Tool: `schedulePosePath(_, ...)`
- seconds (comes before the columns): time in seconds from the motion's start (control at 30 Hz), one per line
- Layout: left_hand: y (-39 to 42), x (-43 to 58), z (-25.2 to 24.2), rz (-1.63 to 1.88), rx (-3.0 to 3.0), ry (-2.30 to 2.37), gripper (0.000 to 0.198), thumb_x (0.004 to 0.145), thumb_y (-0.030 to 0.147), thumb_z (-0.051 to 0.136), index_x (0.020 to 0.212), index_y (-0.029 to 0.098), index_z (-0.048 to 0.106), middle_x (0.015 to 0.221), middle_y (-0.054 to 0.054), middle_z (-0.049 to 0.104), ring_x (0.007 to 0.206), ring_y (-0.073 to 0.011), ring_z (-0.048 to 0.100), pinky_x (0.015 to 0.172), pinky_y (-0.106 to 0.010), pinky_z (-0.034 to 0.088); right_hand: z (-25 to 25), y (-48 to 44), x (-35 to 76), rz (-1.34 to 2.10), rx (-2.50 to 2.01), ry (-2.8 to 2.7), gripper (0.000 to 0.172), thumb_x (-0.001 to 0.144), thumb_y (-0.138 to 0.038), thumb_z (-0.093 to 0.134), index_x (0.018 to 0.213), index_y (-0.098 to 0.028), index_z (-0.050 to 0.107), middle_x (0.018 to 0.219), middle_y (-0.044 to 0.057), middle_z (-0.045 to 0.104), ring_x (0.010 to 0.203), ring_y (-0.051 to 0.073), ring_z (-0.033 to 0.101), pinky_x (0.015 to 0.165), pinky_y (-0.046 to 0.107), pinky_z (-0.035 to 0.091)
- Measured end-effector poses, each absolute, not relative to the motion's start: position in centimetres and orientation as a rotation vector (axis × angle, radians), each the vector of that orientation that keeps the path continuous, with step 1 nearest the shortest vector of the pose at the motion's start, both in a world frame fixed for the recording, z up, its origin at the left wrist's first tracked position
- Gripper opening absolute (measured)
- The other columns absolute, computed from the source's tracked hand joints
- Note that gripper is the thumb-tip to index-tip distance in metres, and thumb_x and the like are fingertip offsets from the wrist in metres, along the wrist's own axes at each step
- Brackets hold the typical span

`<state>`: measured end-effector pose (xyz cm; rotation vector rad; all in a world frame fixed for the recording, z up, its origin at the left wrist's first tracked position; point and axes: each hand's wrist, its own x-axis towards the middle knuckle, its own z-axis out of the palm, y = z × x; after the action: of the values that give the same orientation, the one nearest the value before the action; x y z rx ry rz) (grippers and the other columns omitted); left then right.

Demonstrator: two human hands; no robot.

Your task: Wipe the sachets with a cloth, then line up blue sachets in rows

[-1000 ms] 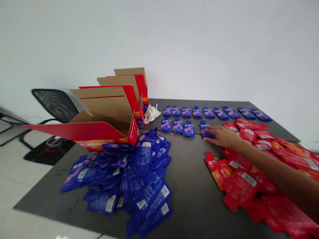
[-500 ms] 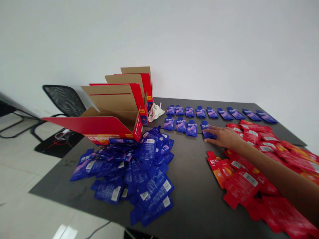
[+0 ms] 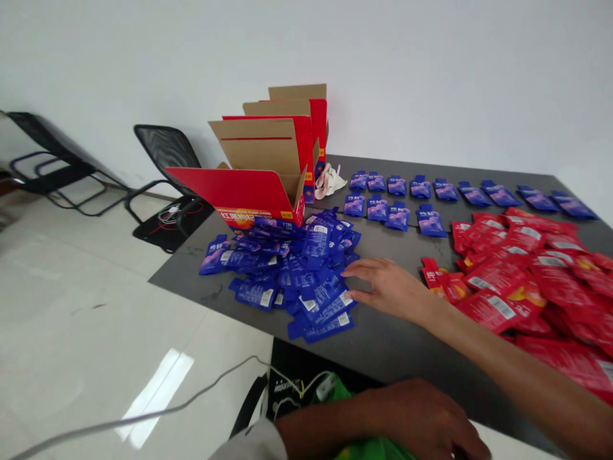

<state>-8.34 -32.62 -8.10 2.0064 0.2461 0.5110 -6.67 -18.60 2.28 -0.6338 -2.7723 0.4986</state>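
My right hand (image 3: pixel 383 287) reaches in from the right, palm down, thumb and fingers apart, with nothing in it. Its fingertips are at the right edge of a heap of blue packets (image 3: pixel 292 268). At the bottom, my left hand (image 3: pixel 431 415) lies low in front of the table, over something green (image 3: pixel 373 449); its fingers are blurred and partly cut off by the frame. Beyond my right hand, blue packets lie face up in two rows, one of them (image 3: pixel 431 222) at the front row's right end. A heap of red packets (image 3: pixel 531 275) covers the right side.
Open red cardboard boxes (image 3: pixel 230 191) stand in a line behind the blue heap, flaps raised. A crumpled whitish item (image 3: pixel 329 182) sits beside them on the grey table (image 3: pixel 383 249). Black chairs (image 3: pixel 167 153) are on the left, and a cable (image 3: pixel 191 396) crosses above the floor.
My right hand has left the blue packet at the row's end and moved to the blue heap. The view has turned left and down, and my left arm now shows.
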Motion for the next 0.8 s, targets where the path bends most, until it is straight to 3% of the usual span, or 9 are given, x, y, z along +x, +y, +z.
schedulePosePath(0.1,-32.9,-8.5,-7.9,0.579,2.056,0.259,0.046,0.090,0.054,0.080,0.065,0.022,0.058,0.071,0.002,0.066,0.071,-0.0134,0.063,0.058,-0.024,0.038,1.6,-19.9,-7.8,0.597,-0.615,-2.762,0.032,0.102,-0.048,0.068,0.124,-0.025,0.075,0.126,0.008,0.075,0.112,0.027,0.074,0.103,0.045,0.057)
schedulePosePath(0.3,-33.1,-8.9,-7.1,0.602,2.100,0.274,0.042,0.094,0.045,0.078,0.066,0.022,0.055,0.070,0.002,0.063,0.071,-0.0132,0.060,0.060,-0.026,0.039,0.2,-21.4,-7.3,0.432,-0.555,-2.901,0.061,0.086,-0.060,0.084,0.134,-0.027,0.070,0.139,0.012,0.069,0.123,0.035,0.068,0.103,0.055,0.055)
schedulePosePath(0.5,-33.1,-8.9,-7.0,0.633,2.152,0.287,0.039,0.097,0.038,0.070,0.066,0.023,0.051,0.068,0.002,0.060,0.069,-0.0136,0.058,0.059,-0.028,0.036,-1.0,-20.8,-7.8,0.307,-0.540,-2.889,0.049,0.094,-0.055,0.076,0.132,-0.025,0.068,0.146,0.013,0.066,0.131,0.035,0.065,0.104,0.052,0.055)
schedulePosePath(0.8,-33.2,-8.6,-7.0,0.599,2.216,0.302,0.039,0.098,0.041,0.064,0.066,0.023,0.052,0.069,0.001,0.063,0.070,-0.0139,0.060,0.060,-0.029,0.037,-1.0,-21.1,-7.8,0.237,-0.546,-2.939,0.057,0.087,-0.056,0.083,0.135,-0.028,0.068,0.143,0.013,0.068,0.123,0.034,0.069,0.098,0.049,0.058)
